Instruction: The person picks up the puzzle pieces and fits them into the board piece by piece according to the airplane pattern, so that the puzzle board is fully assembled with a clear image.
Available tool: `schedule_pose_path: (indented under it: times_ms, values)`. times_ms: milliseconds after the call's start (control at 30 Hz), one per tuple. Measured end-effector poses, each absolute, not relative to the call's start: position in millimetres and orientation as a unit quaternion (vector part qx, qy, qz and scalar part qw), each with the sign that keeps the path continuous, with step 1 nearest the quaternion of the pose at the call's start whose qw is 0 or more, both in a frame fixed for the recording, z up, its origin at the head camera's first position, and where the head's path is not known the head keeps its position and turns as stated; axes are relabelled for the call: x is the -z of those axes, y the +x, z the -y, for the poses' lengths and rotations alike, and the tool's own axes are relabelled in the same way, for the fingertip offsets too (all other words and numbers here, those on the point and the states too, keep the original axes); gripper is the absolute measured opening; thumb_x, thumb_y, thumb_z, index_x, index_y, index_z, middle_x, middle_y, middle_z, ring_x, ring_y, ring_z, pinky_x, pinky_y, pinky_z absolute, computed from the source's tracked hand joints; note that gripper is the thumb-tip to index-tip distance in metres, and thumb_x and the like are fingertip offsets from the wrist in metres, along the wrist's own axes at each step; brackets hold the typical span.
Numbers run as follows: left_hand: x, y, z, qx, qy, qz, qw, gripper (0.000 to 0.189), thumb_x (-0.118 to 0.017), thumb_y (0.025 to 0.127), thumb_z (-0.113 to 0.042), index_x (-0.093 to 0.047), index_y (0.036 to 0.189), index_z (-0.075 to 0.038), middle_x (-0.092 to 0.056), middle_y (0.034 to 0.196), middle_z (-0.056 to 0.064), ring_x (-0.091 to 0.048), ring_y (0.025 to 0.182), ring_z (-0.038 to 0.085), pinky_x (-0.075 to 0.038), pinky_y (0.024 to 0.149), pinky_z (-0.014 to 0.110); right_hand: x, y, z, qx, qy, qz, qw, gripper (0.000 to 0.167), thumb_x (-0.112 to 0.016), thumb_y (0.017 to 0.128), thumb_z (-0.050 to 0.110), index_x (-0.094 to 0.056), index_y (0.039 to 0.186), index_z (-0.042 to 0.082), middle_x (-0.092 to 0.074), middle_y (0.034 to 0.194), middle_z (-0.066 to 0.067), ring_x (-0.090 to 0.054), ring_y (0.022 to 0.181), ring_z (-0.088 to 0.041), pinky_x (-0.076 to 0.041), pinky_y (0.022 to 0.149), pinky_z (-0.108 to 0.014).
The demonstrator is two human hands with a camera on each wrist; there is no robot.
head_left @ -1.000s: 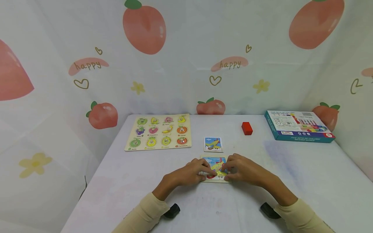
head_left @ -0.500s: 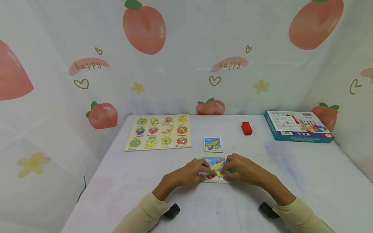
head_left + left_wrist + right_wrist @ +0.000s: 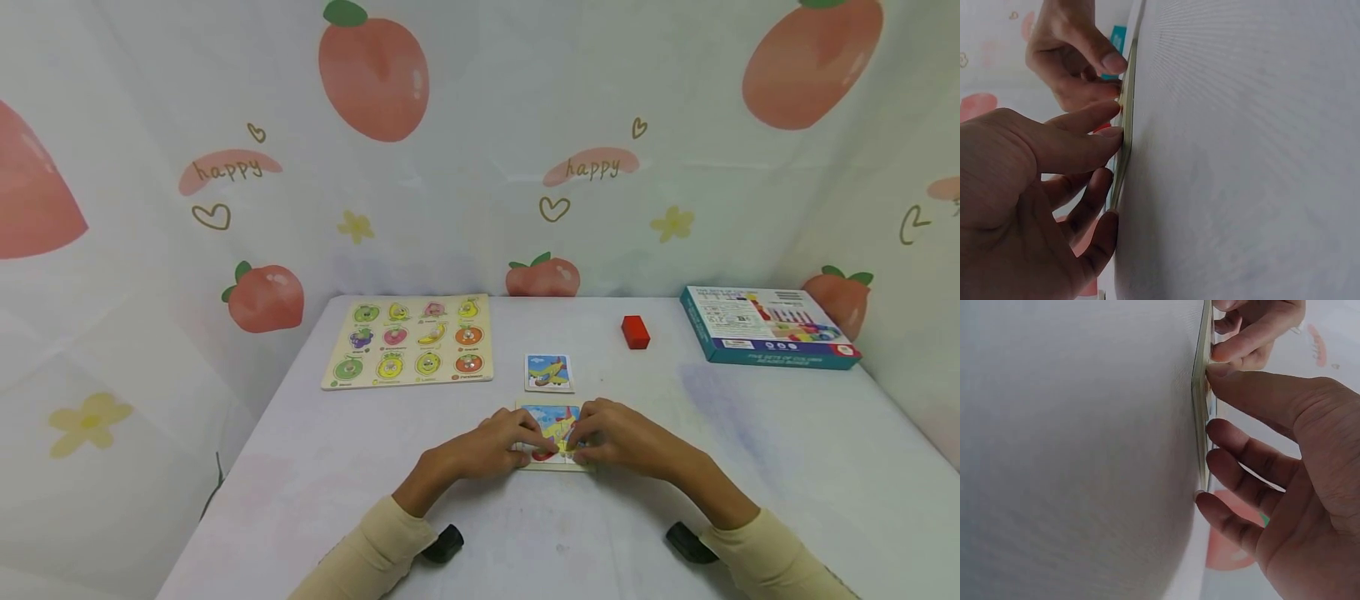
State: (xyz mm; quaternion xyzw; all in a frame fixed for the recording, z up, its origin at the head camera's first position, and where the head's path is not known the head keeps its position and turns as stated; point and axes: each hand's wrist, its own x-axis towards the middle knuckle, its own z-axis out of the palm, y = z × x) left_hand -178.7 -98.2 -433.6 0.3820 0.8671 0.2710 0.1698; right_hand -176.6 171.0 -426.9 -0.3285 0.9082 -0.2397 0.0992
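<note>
A jigsaw puzzle (image 3: 551, 413) with a yellow airplane on blue sky lies in a pale wooden tray on the table. My left hand (image 3: 491, 446) rests over its left side, index finger and thumb extended onto the pieces. On the lower right, my right hand (image 3: 630, 437) pinches a yellow piece (image 3: 568, 446) between thumb and fingers, partly hidden by them. In the left wrist view the tray's edge (image 3: 1127, 106) is side-on, with fingertips right at its surface. My right thumb (image 3: 1254, 387) presses there in the right wrist view. Beyond the tray lies an airplane picture card (image 3: 549, 372).
A wooden fruit puzzle board (image 3: 408, 342) lies at the back left of the white table (image 3: 360, 442). Toward the back right are a red block (image 3: 635, 332) and a flat teal box (image 3: 772, 327). A printed curtain (image 3: 465, 125) hangs behind.
My right hand has shifted slightly left, bringing its fingertips and the piece closer in against the puzzle. My left hand has stayed in place.
</note>
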Motion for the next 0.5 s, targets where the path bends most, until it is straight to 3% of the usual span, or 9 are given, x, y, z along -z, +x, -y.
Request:
schedule_pose_path:
  times_ms: [333,500]
  values:
    - [428.6,-173.1,96.9,-0.228,0.386,-0.879,0.164,0.037,-0.068,0.103,-0.014,-0.074,0.136,-0.029,-0.063,0.131,-0.007,-0.051,0.114,0.008,-0.042,0.095,0.030,426.7,-170.8,-179.2,0.217,-0.337,-0.912,0.090,0.024,-0.082,0.093,0.035,-0.083,0.115,0.024,-0.066,0.107,0.011,-0.056,0.102,-0.011,-0.054,0.090,-0.035]
    - [420.2,-169.5,100.3,-0.214,0.368,-0.893,0.149,0.036,-0.064,0.107,-0.027,-0.069,0.143,-0.028,-0.062,0.141,-0.007,-0.053,0.128,0.013,-0.044,0.105,0.040,420.4,-168.8,-203.6,0.232,-0.295,-0.923,0.085,0.034,-0.079,0.095,0.038,-0.080,0.125,0.022,-0.068,0.112,0.008,-0.061,0.107,-0.015,-0.057,0.090,-0.036]
